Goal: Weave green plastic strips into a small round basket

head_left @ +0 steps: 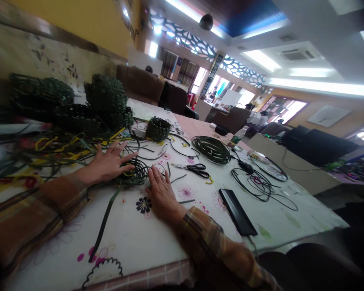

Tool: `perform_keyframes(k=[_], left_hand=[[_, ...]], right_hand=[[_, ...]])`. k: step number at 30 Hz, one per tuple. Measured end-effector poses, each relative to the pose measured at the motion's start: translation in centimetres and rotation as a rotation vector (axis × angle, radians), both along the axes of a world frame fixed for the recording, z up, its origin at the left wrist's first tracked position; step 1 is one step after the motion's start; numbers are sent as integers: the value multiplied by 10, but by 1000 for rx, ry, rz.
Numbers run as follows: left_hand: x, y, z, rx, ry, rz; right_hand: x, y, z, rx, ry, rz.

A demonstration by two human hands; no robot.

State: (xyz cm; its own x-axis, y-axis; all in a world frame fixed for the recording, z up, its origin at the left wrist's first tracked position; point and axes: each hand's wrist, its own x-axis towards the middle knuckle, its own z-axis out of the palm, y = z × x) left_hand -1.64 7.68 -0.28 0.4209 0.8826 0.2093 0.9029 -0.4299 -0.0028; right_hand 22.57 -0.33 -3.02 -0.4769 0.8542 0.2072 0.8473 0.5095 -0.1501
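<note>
Head view: the left hand, fingers spread, lies over the coil of dark strips on the table; the right hand lies flat beside it. Unclamped, the coil could spring open and snag the loose strips.

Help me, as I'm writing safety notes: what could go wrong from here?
Tangling: loose strips crowd the left hand, so they could snag the coil at its fingertips.
A nick: the scissors lie with their blades toward the right hand, which might brush them.
A fall: the black device lies near the edge of the table; the right sleeve could perhaps knock it off.
</note>
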Motion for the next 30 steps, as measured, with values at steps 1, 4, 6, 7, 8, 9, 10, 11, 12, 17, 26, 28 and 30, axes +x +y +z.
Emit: perform_keyframes(k=[1,4,6,7,8,9,10,11,12,17,26,28,30], left_hand=[[1,-2,1,48,42,-11],[2,-2,3,153,126,-164],[1,2,3,123,148,-295],[0,6,3,89,150,-346],[-1,9,3,49,147,-382],[-2,13,3,8,140,-398],[-2,17,2,-31,130,-392],[-2,20,1,-68,119,-368],[-2,23,0,-102,108,-335],[-1,31,-3,-236,20,-236],[-8,40,-24,-292,-146,-129],[-10,46,-30,-285,-137,-107],[-12,51,-34,-307,-123,-95]], right_hand=[[0,0,0,9,2,4],[1,-1,-1,35,-2,11],[0,-2,-2,40,-9,14],[0,-2,-2,41,-10,17],[0,-2,-2,40,-7,19],[0,-2,-2,37,-2,20],[0,-1,-1,29,7,19],[0,-1,0,16,17,16],[0,-1,1,-6,27,12],[3,-2,5,-157,100,28],[4,-1,4,-246,85,67],[3,-1,4,-247,62,67],[2,-2,6,-248,42,69]])
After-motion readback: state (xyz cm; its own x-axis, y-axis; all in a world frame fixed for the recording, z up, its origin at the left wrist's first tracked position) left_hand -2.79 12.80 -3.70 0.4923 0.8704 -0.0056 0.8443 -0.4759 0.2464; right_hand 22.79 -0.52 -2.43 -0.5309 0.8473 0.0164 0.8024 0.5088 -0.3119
